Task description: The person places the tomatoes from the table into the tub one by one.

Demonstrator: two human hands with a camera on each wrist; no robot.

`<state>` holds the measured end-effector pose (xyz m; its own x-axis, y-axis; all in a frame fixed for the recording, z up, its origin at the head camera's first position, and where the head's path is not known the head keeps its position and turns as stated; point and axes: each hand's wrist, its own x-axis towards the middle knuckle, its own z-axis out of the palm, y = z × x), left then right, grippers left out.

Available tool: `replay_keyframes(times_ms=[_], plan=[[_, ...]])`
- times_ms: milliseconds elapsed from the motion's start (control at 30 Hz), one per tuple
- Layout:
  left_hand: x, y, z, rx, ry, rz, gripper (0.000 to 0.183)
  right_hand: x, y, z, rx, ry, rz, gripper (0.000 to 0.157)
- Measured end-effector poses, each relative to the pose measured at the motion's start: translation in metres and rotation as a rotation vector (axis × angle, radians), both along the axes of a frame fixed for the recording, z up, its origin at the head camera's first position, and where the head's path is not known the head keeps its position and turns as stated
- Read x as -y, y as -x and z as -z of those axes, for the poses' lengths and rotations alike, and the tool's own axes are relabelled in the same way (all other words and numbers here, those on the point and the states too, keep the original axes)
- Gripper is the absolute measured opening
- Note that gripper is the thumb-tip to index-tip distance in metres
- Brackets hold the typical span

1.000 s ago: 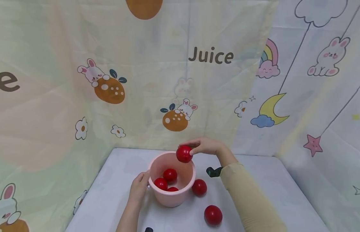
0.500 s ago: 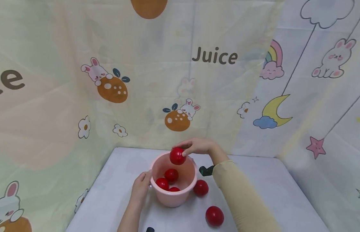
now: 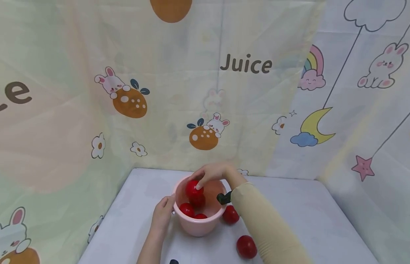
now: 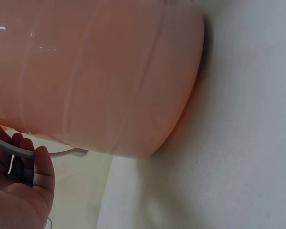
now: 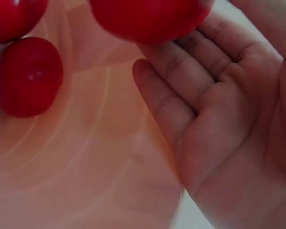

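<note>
A pink bucket (image 3: 195, 229) stands upright on the white table. My left hand (image 3: 162, 216) is at its left rim; in the left wrist view, its curled fingers hold the thin pale handle (image 4: 69, 153) beside the bucket wall. My right hand (image 3: 213, 173) reaches over the far rim and pinches a shiny red ball (image 3: 193, 189) between thumb and fingers, inside the mouth. Below it lie three more red balls: one behind the held ball (image 3: 199, 201), one at left (image 3: 186, 209), and one partly hidden by the near rim (image 3: 200, 216). The right wrist view shows the held ball (image 5: 150, 19) cropped at the top.
One red ball (image 3: 230, 215) sits close to the bucket's right side, partly covered by the right forearm. Another red ball (image 3: 246, 246) lies nearer the front. Printed cloth (image 3: 171, 91) hangs behind and beside the table (image 3: 307, 209).
My right hand has moved left and down, bringing the red ball from above the far right rim into the bucket's mouth. The left hand keeps its place on the bucket.
</note>
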<state>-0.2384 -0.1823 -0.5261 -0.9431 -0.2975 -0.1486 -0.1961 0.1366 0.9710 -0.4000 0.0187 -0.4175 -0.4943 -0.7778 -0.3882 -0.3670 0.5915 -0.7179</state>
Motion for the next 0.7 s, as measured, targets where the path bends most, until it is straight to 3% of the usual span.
replay_keyframes(times_ms=[367, 700], plan=[[-0.001, 0.001, 0.004, -0.002, -0.002, -0.013, 0.063, 0.020, -0.009, 0.009, 0.074, -0.049, -0.019, 0.045], [-0.001, 0.001, 0.003, 0.003, -0.005, -0.016, 0.063, 0.028, -0.012, 0.024, 0.103, -0.053, 0.017, 0.046]])
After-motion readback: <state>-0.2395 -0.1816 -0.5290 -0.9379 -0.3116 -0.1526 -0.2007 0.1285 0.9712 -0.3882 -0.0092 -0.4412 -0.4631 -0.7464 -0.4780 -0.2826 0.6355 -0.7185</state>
